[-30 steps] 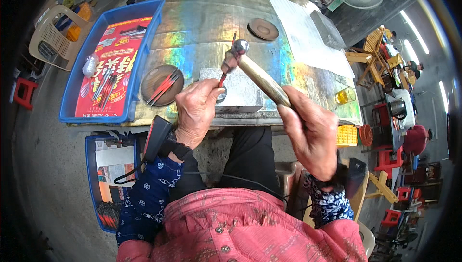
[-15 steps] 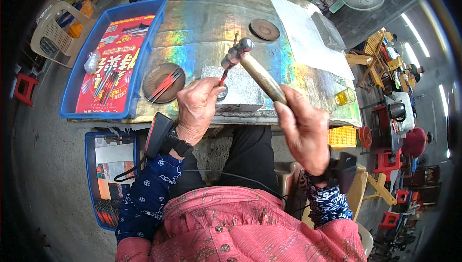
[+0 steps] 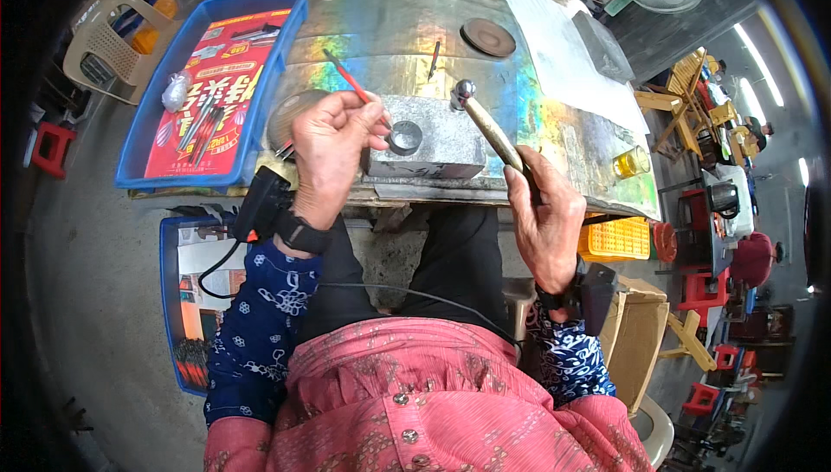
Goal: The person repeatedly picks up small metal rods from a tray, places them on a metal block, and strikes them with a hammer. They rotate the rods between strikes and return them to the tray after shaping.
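Observation:
My left hand pinches a thin red stick with a dark tip, tilted up and away to the left. It is just left of a grey stone block that carries a small dark ring-shaped piece. My right hand is closed round the wooden handle of a hammer. Its shiny metal head is at the block's far right corner; whether it touches cannot be told. Beyond the block lies another thin dark-and-red stick. A round brown dish is partly hidden behind my left hand.
A blue tray with a red printed sheet and several sticks stands at left. Another round brown dish, a white sheet and a glass of yellow liquid are on the table. A second blue tray sits lower left.
My left hand has moved left, taking the red stick off the ring piece, and its tip now points away. My right hand has lowered the hammer, its head now farther right.

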`<state>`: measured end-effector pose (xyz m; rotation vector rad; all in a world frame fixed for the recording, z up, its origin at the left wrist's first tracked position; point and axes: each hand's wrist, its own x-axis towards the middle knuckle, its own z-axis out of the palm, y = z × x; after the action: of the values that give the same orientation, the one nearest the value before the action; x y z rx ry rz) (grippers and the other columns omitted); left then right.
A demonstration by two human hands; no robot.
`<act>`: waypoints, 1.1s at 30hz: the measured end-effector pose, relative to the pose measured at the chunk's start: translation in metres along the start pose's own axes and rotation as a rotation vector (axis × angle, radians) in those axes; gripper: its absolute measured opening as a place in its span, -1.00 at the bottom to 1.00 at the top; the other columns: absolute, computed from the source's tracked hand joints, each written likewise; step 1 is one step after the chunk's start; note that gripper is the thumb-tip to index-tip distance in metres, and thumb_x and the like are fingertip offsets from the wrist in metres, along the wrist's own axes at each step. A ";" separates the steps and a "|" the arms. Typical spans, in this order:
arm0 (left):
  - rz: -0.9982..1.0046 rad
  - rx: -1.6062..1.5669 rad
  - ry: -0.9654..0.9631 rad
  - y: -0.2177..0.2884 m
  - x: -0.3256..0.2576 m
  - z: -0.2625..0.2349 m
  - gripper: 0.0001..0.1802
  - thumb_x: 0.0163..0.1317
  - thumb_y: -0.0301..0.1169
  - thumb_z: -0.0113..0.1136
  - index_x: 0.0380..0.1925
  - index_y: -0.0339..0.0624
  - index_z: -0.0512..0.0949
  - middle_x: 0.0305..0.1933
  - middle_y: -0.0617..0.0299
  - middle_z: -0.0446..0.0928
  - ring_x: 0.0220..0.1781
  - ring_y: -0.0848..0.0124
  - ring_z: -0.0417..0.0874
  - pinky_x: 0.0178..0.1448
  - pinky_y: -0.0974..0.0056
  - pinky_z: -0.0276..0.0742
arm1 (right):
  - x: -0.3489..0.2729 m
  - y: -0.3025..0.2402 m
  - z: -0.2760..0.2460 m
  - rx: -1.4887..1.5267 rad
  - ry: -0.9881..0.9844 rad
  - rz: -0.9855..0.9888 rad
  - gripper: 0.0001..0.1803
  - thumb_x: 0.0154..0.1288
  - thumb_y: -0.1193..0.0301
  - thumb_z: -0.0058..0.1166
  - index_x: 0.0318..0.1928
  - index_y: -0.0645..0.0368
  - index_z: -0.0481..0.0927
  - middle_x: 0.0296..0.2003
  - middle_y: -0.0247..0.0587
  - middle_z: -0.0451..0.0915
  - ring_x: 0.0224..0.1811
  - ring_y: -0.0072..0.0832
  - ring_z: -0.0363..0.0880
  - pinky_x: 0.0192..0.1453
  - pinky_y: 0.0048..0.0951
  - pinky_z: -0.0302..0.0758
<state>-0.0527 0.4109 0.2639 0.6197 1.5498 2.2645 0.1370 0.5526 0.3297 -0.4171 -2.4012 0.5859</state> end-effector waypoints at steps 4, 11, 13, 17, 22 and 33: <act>-0.088 -0.066 0.028 0.010 -0.001 -0.018 -0.83 0.33 -0.45 0.19 -0.19 -0.37 0.55 -0.33 0.10 0.63 -0.40 0.49 0.65 -0.34 0.46 0.64 | -0.008 0.017 0.020 -0.137 0.035 -0.038 -0.70 0.22 0.53 0.15 -0.02 0.23 0.56 -0.32 0.02 0.59 -0.34 -0.10 0.60 -0.25 -0.27 0.52; 0.137 0.733 0.100 0.008 -0.001 -0.063 -0.80 0.24 -0.50 0.22 -0.14 -0.30 0.58 -0.42 0.10 0.64 -0.45 0.37 0.64 -0.38 0.36 0.54 | -0.020 0.041 0.055 -0.324 0.034 -0.050 -0.56 0.15 0.56 0.15 0.09 0.14 0.49 -0.27 -0.02 0.47 -0.25 -0.06 0.53 -0.20 -0.17 0.48; 0.274 1.086 0.113 0.006 -0.003 -0.076 -0.81 0.15 -0.49 0.26 -0.21 -0.27 0.61 -0.42 0.01 0.64 -0.39 0.16 0.68 -0.31 0.20 0.55 | -0.023 0.044 0.063 -0.355 0.057 -0.073 -0.53 0.12 0.56 0.17 0.09 0.17 0.47 -0.28 -0.02 0.43 -0.26 -0.07 0.50 -0.23 -0.15 0.46; 0.390 1.490 0.009 -0.006 -0.002 -0.085 -0.92 0.15 -0.48 0.21 -0.37 -0.25 0.56 -0.39 -0.05 0.57 -0.30 -0.04 0.64 -0.29 -0.01 0.50 | -0.026 0.043 0.071 -0.308 0.010 0.026 -0.48 0.12 0.56 0.16 0.14 0.13 0.43 -0.24 -0.01 0.43 -0.21 -0.05 0.51 -0.22 -0.13 0.48; 0.426 1.625 -0.024 -0.021 0.000 -0.086 -0.97 0.08 -0.56 0.13 -0.45 -0.28 0.53 -0.36 -0.04 0.55 -0.30 -0.01 0.65 -0.29 -0.01 0.55 | -0.026 0.043 0.069 -0.267 -0.045 0.064 -0.49 0.18 0.51 0.15 0.18 0.12 0.40 -0.17 -0.01 0.44 -0.17 -0.03 0.53 -0.18 -0.14 0.51; 0.474 1.444 0.044 0.013 -0.005 -0.085 -0.88 0.14 -0.43 0.28 -0.29 -0.13 0.64 -0.36 0.10 0.56 -0.31 0.06 0.63 -0.28 0.09 0.51 | -0.027 0.042 0.064 -0.303 -0.065 0.061 -0.48 0.22 0.46 0.16 0.21 0.06 0.40 -0.15 -0.01 0.46 -0.19 -0.02 0.55 -0.19 -0.12 0.54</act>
<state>-0.0929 0.3361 0.2483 1.3277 3.1610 0.9411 0.1226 0.5571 0.2503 -0.6095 -2.5547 0.2624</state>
